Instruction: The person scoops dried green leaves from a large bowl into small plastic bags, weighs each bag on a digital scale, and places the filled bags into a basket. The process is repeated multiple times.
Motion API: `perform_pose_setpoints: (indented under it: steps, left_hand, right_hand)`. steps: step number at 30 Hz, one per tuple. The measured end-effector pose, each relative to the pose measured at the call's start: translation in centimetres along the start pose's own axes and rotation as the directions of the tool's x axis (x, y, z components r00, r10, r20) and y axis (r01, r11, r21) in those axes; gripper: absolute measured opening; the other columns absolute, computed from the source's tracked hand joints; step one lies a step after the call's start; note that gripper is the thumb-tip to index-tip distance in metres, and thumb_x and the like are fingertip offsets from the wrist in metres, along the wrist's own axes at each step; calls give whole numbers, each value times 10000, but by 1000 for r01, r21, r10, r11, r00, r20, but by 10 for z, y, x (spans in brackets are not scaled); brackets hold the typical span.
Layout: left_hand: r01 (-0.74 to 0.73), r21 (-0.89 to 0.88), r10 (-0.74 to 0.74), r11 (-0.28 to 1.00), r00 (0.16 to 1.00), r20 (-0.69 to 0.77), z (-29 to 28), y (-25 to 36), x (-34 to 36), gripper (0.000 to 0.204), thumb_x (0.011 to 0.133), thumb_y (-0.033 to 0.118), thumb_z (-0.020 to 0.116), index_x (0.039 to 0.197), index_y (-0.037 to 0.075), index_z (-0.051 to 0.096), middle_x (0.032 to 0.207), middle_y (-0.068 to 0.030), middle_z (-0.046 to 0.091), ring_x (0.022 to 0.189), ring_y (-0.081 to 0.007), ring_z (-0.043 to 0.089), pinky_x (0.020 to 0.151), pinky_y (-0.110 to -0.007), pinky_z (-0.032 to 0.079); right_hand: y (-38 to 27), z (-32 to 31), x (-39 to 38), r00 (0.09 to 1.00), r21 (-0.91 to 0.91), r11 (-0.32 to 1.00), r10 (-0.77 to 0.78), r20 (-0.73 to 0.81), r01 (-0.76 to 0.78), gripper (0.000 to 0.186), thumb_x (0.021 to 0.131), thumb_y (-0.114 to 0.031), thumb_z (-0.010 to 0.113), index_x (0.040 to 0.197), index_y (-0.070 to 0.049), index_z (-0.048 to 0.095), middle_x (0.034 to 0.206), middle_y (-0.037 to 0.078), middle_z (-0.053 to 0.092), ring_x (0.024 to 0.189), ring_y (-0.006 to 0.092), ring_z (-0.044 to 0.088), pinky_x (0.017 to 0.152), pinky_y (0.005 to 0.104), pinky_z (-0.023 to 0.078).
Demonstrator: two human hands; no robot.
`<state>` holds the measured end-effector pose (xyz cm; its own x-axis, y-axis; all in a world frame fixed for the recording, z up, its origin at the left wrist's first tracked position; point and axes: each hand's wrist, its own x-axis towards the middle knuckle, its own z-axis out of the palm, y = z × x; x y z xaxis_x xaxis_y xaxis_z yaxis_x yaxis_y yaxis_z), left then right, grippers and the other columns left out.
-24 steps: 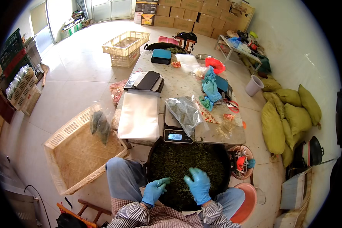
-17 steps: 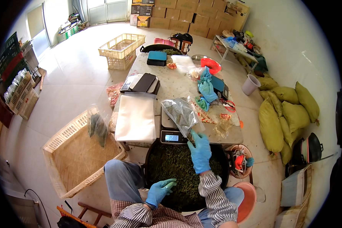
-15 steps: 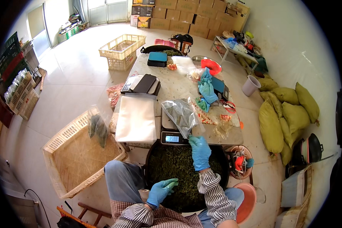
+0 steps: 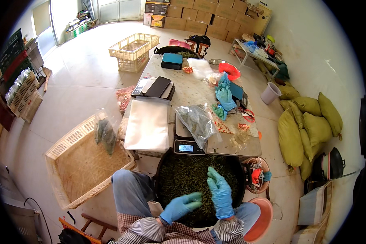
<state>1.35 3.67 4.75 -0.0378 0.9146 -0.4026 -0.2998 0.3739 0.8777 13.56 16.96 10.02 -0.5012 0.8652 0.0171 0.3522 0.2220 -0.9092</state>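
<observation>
A wide black pan [image 4: 160,167] full of dark green, dried leafy bits [image 4: 191,173] sits between my knees. Over its near left part is my blue-gloved left hand [image 4: 181,208], its fingers stretched out and nothing visible in them. My right hand [image 4: 221,194], gloved alike, hovers above the pan's right side with fingers extended and apart from the left. Beyond the pan, a digital scale [image 4: 190,147] stands at the table's front edge with its display lit. On it lies a clear plastic bag [image 4: 198,122] partly filled with dark green leaves, overhanging the right side.
A stack of clear flat bags [image 4: 147,126] lies left of the scale on the table [image 4: 191,87]. At lower left, a cream plastic crate [image 4: 77,179] holds a filled bag [image 4: 106,134]. Pink basins [image 4: 262,217] stand right of the pan; green sacks [image 4: 290,138] lean by the wall.
My right hand has left the bag's lower corner and come down toward me over the pan. The left hand's fingers have opened out. The bag stays on the scale, whose reading has changed.
</observation>
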Motion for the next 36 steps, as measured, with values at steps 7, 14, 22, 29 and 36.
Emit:
perform_pose_setpoints:
  steps: [7,14,22,29,36]
  left_hand:
    - [-424,599,452,680,885,114,38,-13,-12,179,907,181,713,1035,58,693,917,-126,690,805,-321,672,720,-422,536]
    - [-321,548,474,772,865,-162,20,3,0,208,937,189,709,1088,45,701,870,-140,686,765,-268,660,696,-360,519]
    - [-453,82,433,888,759,-486,-19,13,-1,354,996,30,629,1348,1,600,1133,-99,719,1077,-157,670,910,-270,535]
    - [-235,844,810,483,486,-328,-40,63,16,1350,617,263,979,1606,4,99,1617,-238,250,1473,-347,330,1211,-403,319]
    - [-543,149,561,827,816,-139,-25,-5,14,1006,778,128,867,1593,106,278,1592,-118,381,1439,-275,405,1188,-384,367]
  right_hand:
    - [8,42,-2,982,255,951,149,114,-174,797,979,-150,668,1620,-71,200,1577,232,356,1411,336,434,1139,390,390]
    - [8,57,45,948,-167,954,-276,-158,250,628,960,-157,677,1482,60,405,1476,234,474,1335,366,490,1150,435,382]
    - [-19,31,166,685,-438,665,-715,-140,605,169,964,-179,662,980,-15,697,910,149,688,847,304,665,764,407,530]
    - [-133,-11,90,625,-526,338,-427,653,780,254,906,-235,621,1009,-41,749,1021,173,723,952,302,689,843,439,548]
    - [-73,-13,86,462,-257,919,96,882,300,386,998,-344,568,1220,-57,700,1041,202,719,936,319,686,854,403,533]
